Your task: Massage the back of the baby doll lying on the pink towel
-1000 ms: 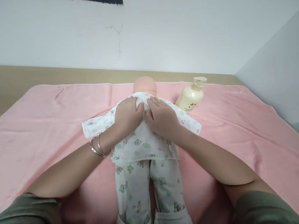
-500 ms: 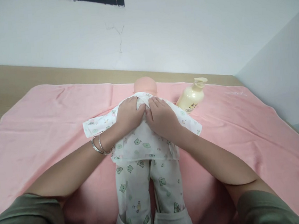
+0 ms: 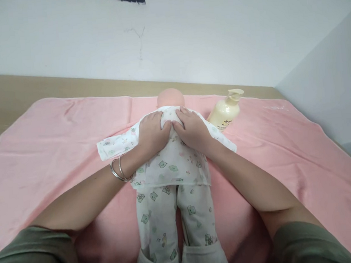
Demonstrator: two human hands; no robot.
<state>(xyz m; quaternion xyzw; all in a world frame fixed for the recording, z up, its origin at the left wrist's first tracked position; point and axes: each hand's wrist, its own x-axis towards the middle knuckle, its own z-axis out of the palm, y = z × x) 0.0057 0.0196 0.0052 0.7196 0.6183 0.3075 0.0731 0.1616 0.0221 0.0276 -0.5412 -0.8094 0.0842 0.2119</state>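
A baby doll (image 3: 170, 97) lies stretched out in front of me, its head at the far end. It wears a white top (image 3: 169, 169) with small green animal prints and matching trousers (image 3: 160, 214) with turned-up cuffs. My left hand (image 3: 153, 134) rests flat on the left side of the doll's upper back, fingers extended and thumb pointing inward. On the other side my right hand (image 3: 194, 130) lies flat too, its thumb close to the left one. The doll's face is hidden, and its sleeves spread out to both sides.
Beneath the doll is a pink sheet (image 3: 64, 157) on a wooden surface (image 3: 67, 84). A cream pump bottle (image 3: 225, 110) leans at the right of the doll's shoulder. A white wall (image 3: 200, 35) rises behind.
My right hand's fingers have spread and shifted slightly outward, away from the left hand. The top between my hands now looks smoother. The left hand stays nearly in place.
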